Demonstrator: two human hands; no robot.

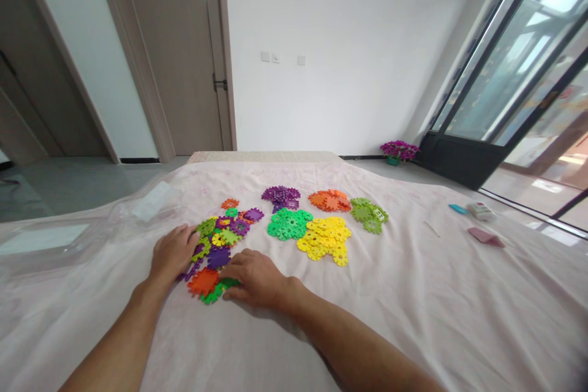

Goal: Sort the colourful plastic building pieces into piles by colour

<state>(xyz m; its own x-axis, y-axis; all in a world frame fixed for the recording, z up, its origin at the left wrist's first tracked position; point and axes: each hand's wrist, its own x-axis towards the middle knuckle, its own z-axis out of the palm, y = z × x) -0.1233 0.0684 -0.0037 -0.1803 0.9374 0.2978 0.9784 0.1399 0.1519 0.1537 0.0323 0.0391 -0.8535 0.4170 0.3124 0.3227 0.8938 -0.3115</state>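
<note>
A mixed heap of gear-shaped plastic pieces lies on the cloth between my hands, with a dark purple piece and an orange piece near its front. My left hand rests at the heap's left edge, fingers stretched over it beside an olive-green piece. On the right front side, my right hand has its fingers and thumb closed around the edge of a green piece; its fingertips are partly hidden. Farther right are single-colour piles: purple, orange, olive green, bright green and yellow.
A pale pink cloth with wrinkles covers the table. Clear plastic packaging lies at the left. On the right side are a blue item, a small whitish box and a folded pink piece.
</note>
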